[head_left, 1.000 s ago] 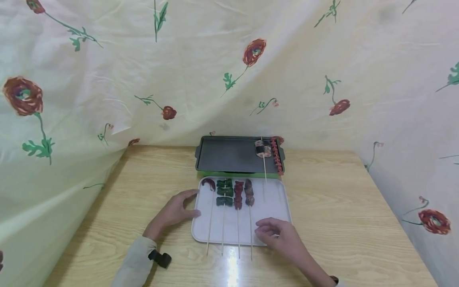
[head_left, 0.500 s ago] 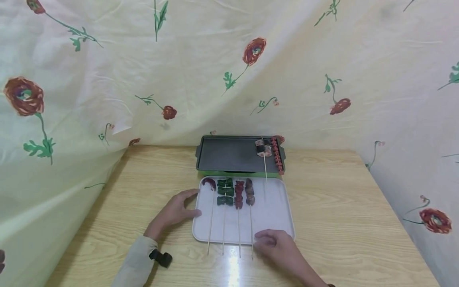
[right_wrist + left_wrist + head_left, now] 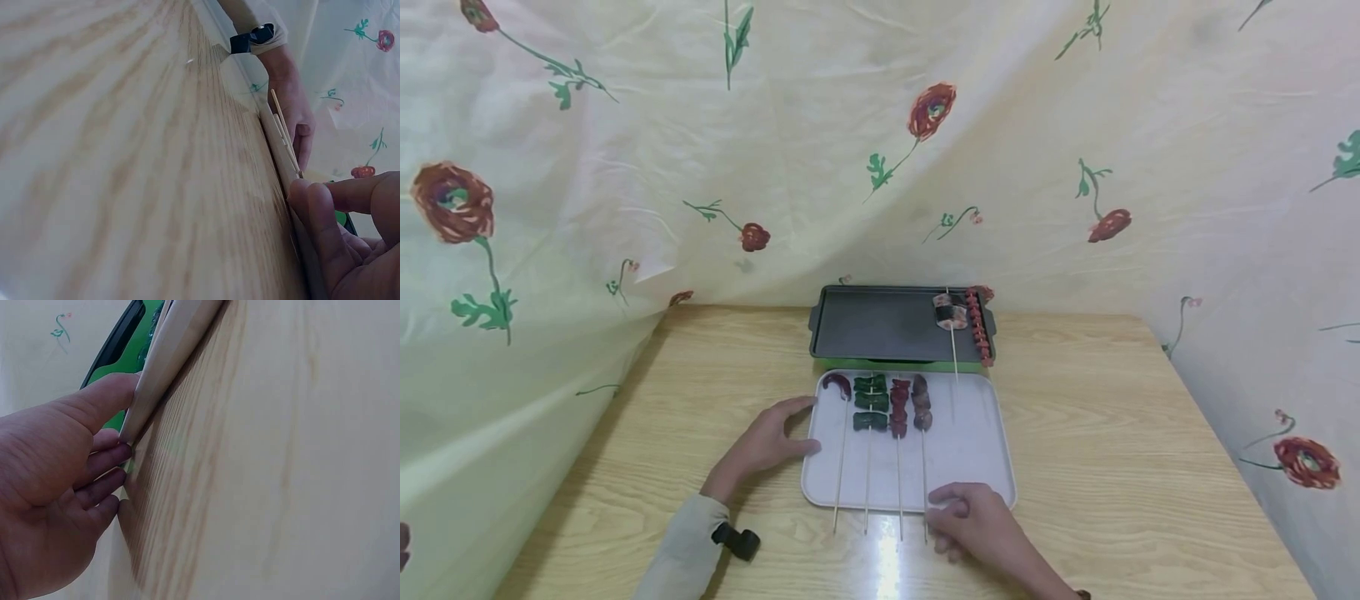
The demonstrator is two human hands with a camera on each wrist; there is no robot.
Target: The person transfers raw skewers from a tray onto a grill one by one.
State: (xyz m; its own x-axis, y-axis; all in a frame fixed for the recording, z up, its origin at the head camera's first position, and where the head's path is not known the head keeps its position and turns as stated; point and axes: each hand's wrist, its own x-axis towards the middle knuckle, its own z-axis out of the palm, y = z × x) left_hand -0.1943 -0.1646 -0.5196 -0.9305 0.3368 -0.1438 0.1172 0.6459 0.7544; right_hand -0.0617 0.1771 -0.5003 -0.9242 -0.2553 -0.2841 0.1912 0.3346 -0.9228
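A white tray (image 3: 973, 450) carries several skewers, their sticks reaching past its near rim. My left hand (image 3: 775, 435) rests at the tray's left edge, thumb and fingers spread along it; in the left wrist view its thumb (image 3: 112, 394) touches the rim. My right hand (image 3: 973, 521) pinches the stick of the rightmost skewer (image 3: 922, 408), threaded with brownish-grey meat, near its lower end. The right wrist view has thumb and forefinger (image 3: 350, 195) together at the stick ends (image 3: 284, 134). Left of it lie a red meat skewer (image 3: 898, 408), a green pepper skewer (image 3: 870, 402) and a dark red curled-piece skewer (image 3: 837, 385).
Behind the tray stands a black griddle (image 3: 872, 325) with a green base. On its right side lie a skewer of pale, dark-banded chunks (image 3: 951, 312), its stick overhanging the tray, and a red notched skewer (image 3: 979, 327). A flowered cloth (image 3: 820, 150) hangs behind the wooden table (image 3: 1090, 417).
My right hand has come down toward the tray's near edge and closed its thumb and forefinger on the rightmost skewer's stick. The left hand stays at the tray's edge.
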